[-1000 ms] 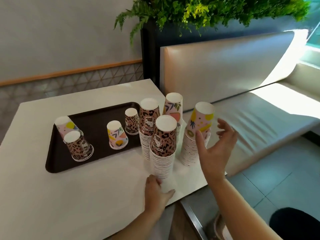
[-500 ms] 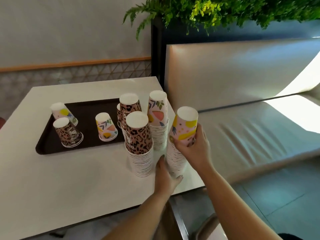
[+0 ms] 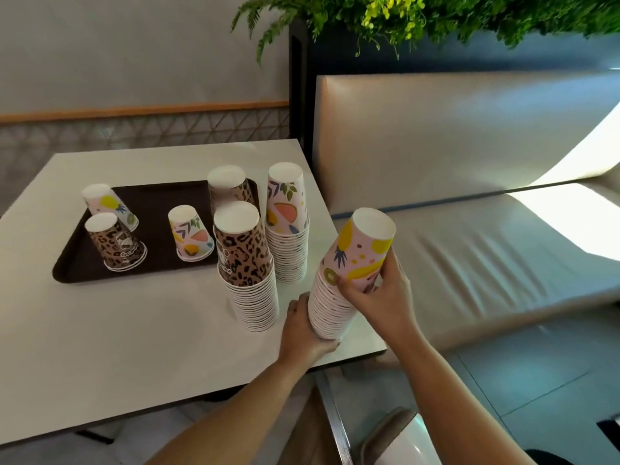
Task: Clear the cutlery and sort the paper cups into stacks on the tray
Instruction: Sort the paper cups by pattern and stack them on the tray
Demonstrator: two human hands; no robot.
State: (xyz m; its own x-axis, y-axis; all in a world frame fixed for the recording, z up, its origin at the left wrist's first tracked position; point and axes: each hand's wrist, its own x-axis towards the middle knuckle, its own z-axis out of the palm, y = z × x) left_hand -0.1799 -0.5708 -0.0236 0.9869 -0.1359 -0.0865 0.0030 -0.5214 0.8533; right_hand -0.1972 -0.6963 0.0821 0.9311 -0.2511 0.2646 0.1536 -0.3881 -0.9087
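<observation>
A tall stack of upside-down pink fruit-print cups (image 3: 349, 270) leans at the table's near right corner. My right hand (image 3: 379, 293) grips its upper part and my left hand (image 3: 303, 327) cups its base. Two leopard-print stacks (image 3: 246, 263) (image 3: 231, 193) and a pink leaf-print stack (image 3: 287, 223) stand just left of it on the table. On the dark brown tray (image 3: 157, 203) sit three small upside-down cup piles: leopard (image 3: 115, 243), pink pineapple (image 3: 107, 204) and pink leaf (image 3: 191, 234). No cutlery is in view.
The white table (image 3: 134, 323) ends close to my hands at its right and near edges. A beige bench seat (image 3: 469, 229) runs along the right, with a dark planter of ferns (image 3: 402, 21) behind it. Tiled floor lies below.
My right hand reached the fruit-print stack and closed round it. My left hand slid right along the table to its base, and the stack now tilts.
</observation>
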